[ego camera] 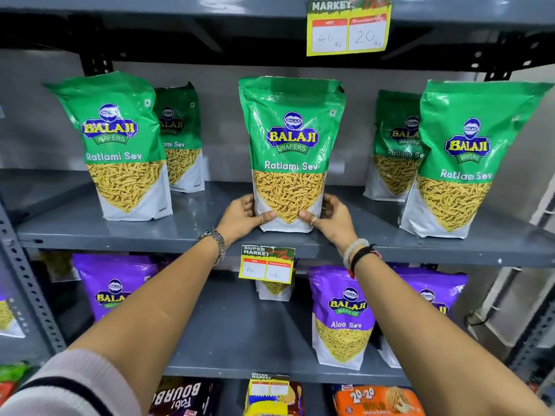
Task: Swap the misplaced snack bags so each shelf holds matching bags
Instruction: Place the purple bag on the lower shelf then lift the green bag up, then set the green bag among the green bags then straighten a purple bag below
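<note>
A green Ratlami Sev bag [289, 151] stands upright at the middle of the upper grey shelf [192, 232]. My left hand [244, 216] grips its lower left corner and my right hand [332, 217] grips its lower right corner. Other green Ratlami Sev bags stand to the left [120, 145] and to the right [462, 163], with more behind them. On the lower shelf [240, 334] stand purple Aloo Sev bags, one at the left [115, 286] and one at the right [342, 313]. A bag [274, 291] at the back middle of that shelf is mostly hidden by a price tag.
Yellow price tags hang from the top shelf edge [348, 28] and from the upper shelf's front edge [266, 264]. Biscuit packs [375, 400] fill the bottom shelf. Perforated steel uprights [27, 280] frame the rack at the left.
</note>
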